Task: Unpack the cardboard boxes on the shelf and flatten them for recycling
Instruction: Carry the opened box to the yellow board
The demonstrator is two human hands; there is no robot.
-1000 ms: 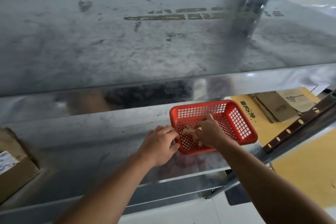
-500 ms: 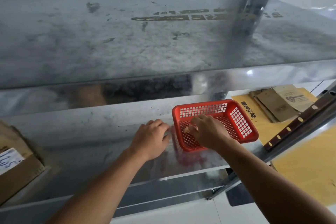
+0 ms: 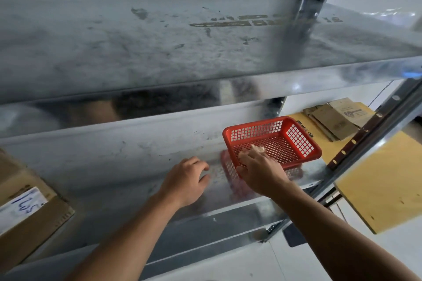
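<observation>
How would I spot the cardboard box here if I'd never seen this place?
Find the shiny metal shelf, lower level, where the red basket sits. Follow that level to the picture's far left: the cardboard box lies there, partly cut off. Unlike the plastic basket, it is brown, with a white label bearing blue handwriting.

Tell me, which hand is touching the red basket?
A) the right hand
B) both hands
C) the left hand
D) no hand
A: the right hand grips the near rim of the red basket, fingers inside, while the left hand rests on the metal shelf, apart from the basket.
</observation>
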